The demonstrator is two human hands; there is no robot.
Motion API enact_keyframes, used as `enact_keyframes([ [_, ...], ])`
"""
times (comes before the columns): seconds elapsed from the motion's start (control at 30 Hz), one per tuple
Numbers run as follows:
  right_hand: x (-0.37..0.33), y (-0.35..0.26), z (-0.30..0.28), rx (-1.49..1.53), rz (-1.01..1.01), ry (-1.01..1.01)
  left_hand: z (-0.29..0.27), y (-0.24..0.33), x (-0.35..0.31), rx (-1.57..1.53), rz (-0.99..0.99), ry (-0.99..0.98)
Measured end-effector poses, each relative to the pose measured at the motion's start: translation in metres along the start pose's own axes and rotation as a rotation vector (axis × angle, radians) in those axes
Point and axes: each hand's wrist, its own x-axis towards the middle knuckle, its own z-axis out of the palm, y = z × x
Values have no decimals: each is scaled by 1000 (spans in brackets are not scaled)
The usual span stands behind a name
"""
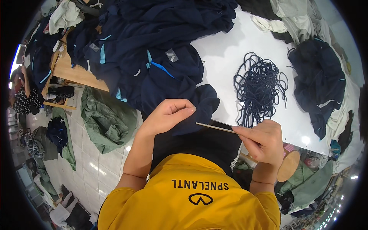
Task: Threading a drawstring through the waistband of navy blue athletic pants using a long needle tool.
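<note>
My right hand grips a thin, pale, straight rod between thumb and fingers. Its narrow tip points left, toward my other hand, and stops short of it. My left hand is closed in a pinch, thumb against the forefinger; whatever sits in it, if anything, is too small or hidden. Right by those fingertips lies the edge of a navy garment with light-blue trim, part of a big pile reaching over the table's near edge. Beyond my right hand rests a loose tangle of navy cords.
The white table carries another navy garment at its right, with white and grey cloth behind. Green fabric lies on the tiled floor at left, near a wooden table. A round wooden stool stands at lower right.
</note>
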Motion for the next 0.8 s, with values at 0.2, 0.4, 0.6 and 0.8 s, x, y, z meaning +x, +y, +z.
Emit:
enact_keyframes([
  [0.2, 7, -5, 5, -17, 19, -36, -2, -2, -4, 33, -6, 28],
  [0.4, 9, -9, 8, -52, 46, -48, -2, -4, -8, 58, -7, 30],
  [0.6, 12, -7, 30, 195, 69, -92, 6, -2, -14, 48, -40, -115],
  [0.8, 25, -4, 60, 400, -38, -75, 11, 13, -19, 557, 143, -157],
])
